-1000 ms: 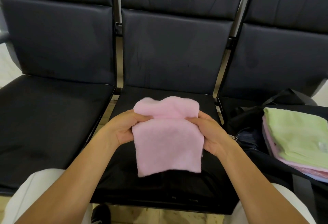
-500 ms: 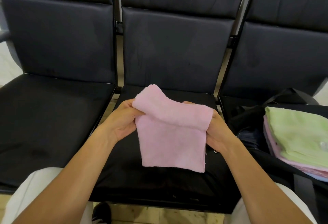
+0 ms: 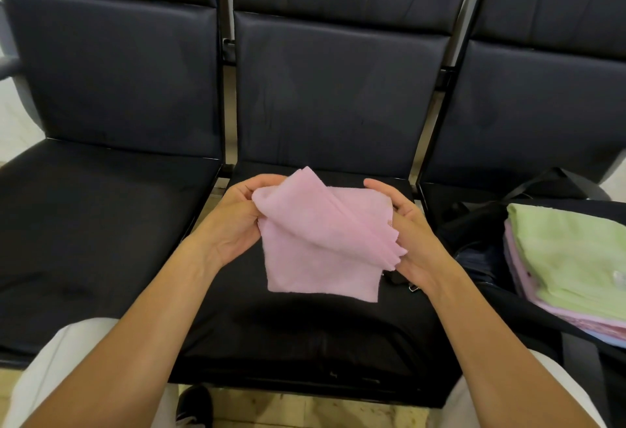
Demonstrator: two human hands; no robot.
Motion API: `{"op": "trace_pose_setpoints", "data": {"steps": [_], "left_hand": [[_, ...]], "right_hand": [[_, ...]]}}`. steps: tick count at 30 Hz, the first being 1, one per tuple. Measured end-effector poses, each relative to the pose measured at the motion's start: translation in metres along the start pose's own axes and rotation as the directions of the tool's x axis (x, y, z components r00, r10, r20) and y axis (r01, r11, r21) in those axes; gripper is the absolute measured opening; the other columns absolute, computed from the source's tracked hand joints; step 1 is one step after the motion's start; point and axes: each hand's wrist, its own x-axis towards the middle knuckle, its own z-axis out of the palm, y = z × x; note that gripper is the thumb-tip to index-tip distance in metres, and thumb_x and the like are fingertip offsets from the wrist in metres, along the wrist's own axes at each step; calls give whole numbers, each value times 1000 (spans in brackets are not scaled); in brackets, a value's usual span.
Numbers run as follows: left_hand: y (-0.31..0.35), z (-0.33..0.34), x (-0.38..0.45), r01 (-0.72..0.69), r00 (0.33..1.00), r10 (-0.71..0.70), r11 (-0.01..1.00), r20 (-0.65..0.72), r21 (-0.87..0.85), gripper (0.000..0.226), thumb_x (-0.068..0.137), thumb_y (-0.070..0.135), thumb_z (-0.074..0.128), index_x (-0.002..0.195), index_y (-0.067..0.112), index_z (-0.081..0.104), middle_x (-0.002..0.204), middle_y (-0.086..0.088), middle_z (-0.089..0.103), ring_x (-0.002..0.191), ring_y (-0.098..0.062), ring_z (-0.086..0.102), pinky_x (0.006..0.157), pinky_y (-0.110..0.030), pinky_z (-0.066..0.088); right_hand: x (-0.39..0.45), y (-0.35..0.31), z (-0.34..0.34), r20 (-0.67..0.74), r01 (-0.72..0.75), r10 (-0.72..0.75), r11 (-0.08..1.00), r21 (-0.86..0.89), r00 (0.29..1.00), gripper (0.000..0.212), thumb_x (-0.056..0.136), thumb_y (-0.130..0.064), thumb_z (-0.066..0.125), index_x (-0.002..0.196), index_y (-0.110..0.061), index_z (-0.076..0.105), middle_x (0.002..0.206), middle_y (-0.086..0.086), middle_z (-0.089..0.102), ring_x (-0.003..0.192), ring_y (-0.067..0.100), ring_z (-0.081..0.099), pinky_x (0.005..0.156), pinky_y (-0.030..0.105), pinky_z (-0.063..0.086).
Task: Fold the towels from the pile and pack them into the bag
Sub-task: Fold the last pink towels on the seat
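Nearest the camera, two bare forearms reach out over pale trouser knees, and a dark shoe (image 3: 194, 405) sits on the floor below. Both hands are up over the middle seat (image 3: 305, 336), holding one pink towel (image 3: 318, 244) in the air between them.

The left hand (image 3: 233, 224) has its fingers (image 3: 252, 185) curled round the towel's upper left corner, thumb pinching in front. A flap drapes diagonally from that corner down toward the right. The right hand (image 3: 411, 241) has the right edge: thumb on the front near the ragged corner, fingers curved round behind. The top finger looks loose, so that hold seems the lighter one.

The lower part hangs free, clear of the seat. The fold looks half made and skewed, edges not lined up.

Here's the danger: if the right thumb lets go while the flap comes across, the layers could slide and the towel open up again. A crooked fold could also make a lumpy packet that sits badly on the stack.

Further right, the dark bag (image 3: 481, 224) lies open on the next seat with folded towels in it, a green towel (image 3: 569, 251) on top, pink layers under it. Carrying this one over loosely could let it unfold on the way, or nudge that stack askew.

Behind, three dark seat backs. No unfolded pile in view.
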Motion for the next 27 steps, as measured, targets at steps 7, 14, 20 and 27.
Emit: {"op": "trace_pose_setpoints", "data": {"steps": [7,14,20,27], "left_hand": [[3,0,-3,3,997,-13,992,74,130,22,99,13,51,110,21,69,92,5,72,80,-12,68,59,-25,54],[4,1,-7,-110,992,71,883,101,457,20,99,12,50,94,27,64,77,12,68,68,-1,62,63,-23,50],[-4,-19,3,-162,984,165,723,59,672,15,95,1,54,84,-5,64,77,-17,63,65,-15,56,63,-28,46],[5,-14,-2,-260,966,225,831,130,491,24,90,-3,60,100,14,74,91,11,76,92,-7,71,70,-16,54]], "right_hand": [[2,4,3,33,-92,92,996,-4,995,26,103,-16,47,96,-16,72,93,3,75,83,16,72,74,33,59],[1,5,0,39,-68,77,977,-201,996,32,104,-13,44,85,-14,69,70,-6,71,64,7,68,54,21,51],[4,7,0,-6,-1,-1,958,-288,1000,45,104,-4,35,75,-15,69,64,-10,70,61,7,68,52,17,50],[6,7,-5,37,76,-69,968,-240,997,31,96,5,53,108,-15,73,104,2,76,97,19,72,78,35,62]]}}
